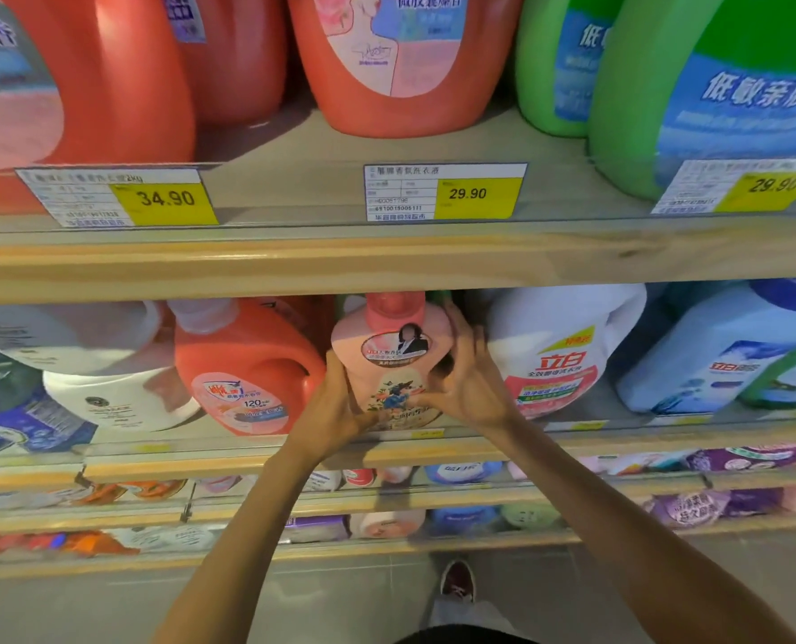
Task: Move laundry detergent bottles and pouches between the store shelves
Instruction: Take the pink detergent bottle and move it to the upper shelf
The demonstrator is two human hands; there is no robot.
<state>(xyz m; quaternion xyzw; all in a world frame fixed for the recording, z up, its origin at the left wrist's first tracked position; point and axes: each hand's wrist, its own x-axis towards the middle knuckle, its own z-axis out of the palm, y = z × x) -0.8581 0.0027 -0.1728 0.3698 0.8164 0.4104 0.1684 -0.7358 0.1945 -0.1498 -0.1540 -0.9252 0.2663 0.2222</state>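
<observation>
A pale pink detergent bottle (389, 350) with a pink cap and a flowered label stands upright on the second shelf (456, 450), just under the shelf above. My left hand (335, 406) grips its lower left side. My right hand (468, 381) grips its right side, fingers curled toward the bottle's shoulder. The bottle sits between an orange-red bottle (247, 364) on its left and a white bottle (558, 350) on its right.
The upper shelf (340, 262) holds large orange-red jugs (405, 62) and green jugs (712, 86), with yellow price tags (477, 195) along its edge. A blue bottle (721, 350) stands at the right. Lower shelves hold purple and orange pouches (693, 506). My shoe (456, 581) is on the floor.
</observation>
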